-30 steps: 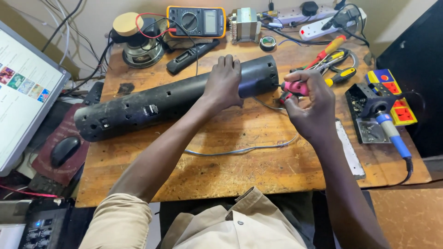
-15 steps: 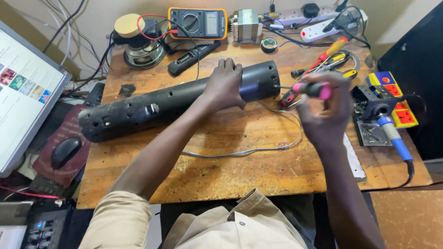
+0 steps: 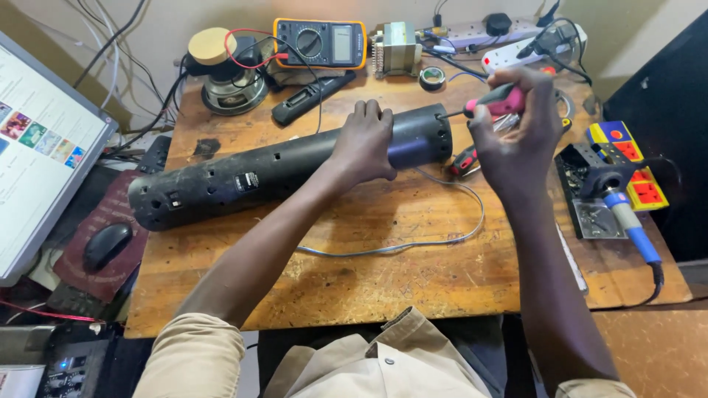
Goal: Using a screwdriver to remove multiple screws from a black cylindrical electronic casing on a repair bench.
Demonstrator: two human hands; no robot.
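A long black cylindrical speaker housing [image 3: 243, 177] lies across the wooden table [image 3: 383, 273], tilted up to the right. My left hand [image 3: 365, 140] grips it from above near its right end. My right hand [image 3: 516, 133] holds a pink-and-black-handled screwdriver [image 3: 495, 102], whose tip touches the upper right end of the housing. A thin grey wire [image 3: 413, 239] loops from the housing's right end over the table in front of it.
At the back stand a yellow multimeter [image 3: 321, 43], a loose speaker driver [image 3: 234, 87], a remote [image 3: 310, 99], a transformer [image 3: 394, 48] and a power strip [image 3: 516, 51]. A blue soldering iron [image 3: 627, 221] rests on its stand at right. A monitor [image 3: 37, 140] and mouse [image 3: 107, 243] sit left.
My right hand has lifted the screwdriver from beside the housing and brought its tip onto the housing's right end. My left hand stays on the housing.
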